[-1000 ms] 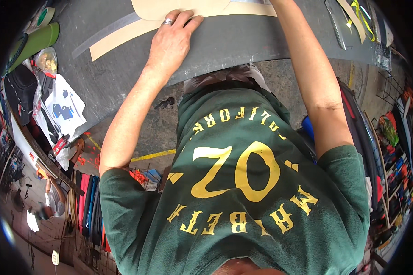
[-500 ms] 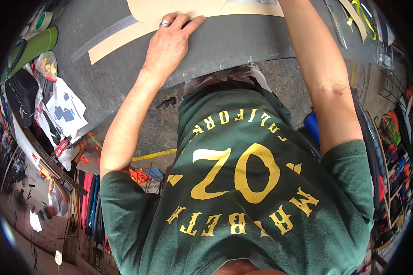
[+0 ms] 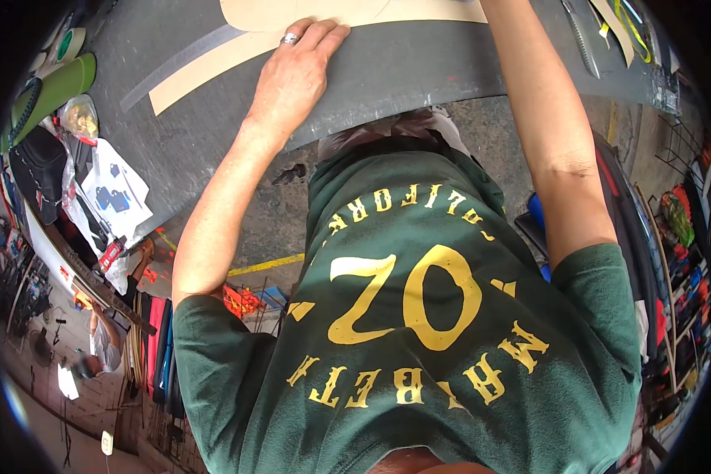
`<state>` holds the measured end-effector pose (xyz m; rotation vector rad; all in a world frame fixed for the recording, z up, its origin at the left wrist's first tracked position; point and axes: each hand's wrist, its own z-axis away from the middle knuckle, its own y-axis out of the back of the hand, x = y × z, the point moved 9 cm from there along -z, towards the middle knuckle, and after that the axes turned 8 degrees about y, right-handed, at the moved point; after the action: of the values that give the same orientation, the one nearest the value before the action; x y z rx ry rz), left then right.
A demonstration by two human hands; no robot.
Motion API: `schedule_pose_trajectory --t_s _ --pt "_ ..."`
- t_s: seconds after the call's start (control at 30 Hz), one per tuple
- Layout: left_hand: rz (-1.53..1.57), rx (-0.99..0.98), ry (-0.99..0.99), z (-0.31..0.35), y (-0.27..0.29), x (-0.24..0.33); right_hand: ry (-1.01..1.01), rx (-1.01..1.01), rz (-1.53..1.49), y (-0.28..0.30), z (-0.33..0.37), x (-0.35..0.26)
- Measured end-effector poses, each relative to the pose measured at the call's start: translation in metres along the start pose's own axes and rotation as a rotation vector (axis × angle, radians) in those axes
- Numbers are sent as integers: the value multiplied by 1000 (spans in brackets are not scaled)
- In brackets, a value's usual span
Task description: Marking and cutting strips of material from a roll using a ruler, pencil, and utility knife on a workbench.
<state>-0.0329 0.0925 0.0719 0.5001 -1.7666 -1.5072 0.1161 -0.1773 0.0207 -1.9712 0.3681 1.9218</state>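
My left hand (image 3: 302, 69) lies with its fingers stretched out on the edge of a tan cardboard-like piece, a ring on one finger. A long tan strip (image 3: 201, 77) runs out to the left from under that hand. Above it, a rounded tan sheet (image 3: 268, 14) reaches past the top edge. Alongside the strip is a clear ruler-like band (image 3: 183, 62). My right forearm (image 3: 541, 87) stretches up out of the picture beside the right end of the tan pieces. The right hand itself is cut off by the upper edge.
The dark tabletop (image 3: 419, 67) bears a serrated metal blade (image 3: 583, 43) and a yellow strap (image 3: 633, 31) at the right. A green roll (image 3: 63, 87), a plastic bag (image 3: 79, 118) and a printed sheet (image 3: 118, 189) are at the left. Another person (image 3: 103, 347) is at the lower left.
My left hand stays in almost the same place on the tan piece. My right forearm has tilted slightly, and the whole view has shifted a little.
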Motion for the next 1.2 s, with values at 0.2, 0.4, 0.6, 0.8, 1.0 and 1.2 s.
schedule_pose_trajectory --t_s 0.2,0.4,0.6,0.8,1.0,1.2 --pt "-82 -17 -14 -3 3 8 6 12 -9 -1 5 -5" --pt "-150 -18 -12 -8 5 14 31 66 -37 12 15 -12" --pt "-127 -1 -27 -6 1 18 45 82 -32 35 33 -14" --pt "-88 -6 -43 -5 2 16 78 104 -70 38 37 -12" --pt "-118 -22 -28 -11 7 25 96 109 -103 43 35 -7" --pt "-151 -34 -27 -15 5 29 87 135 -41 59 52 -15"
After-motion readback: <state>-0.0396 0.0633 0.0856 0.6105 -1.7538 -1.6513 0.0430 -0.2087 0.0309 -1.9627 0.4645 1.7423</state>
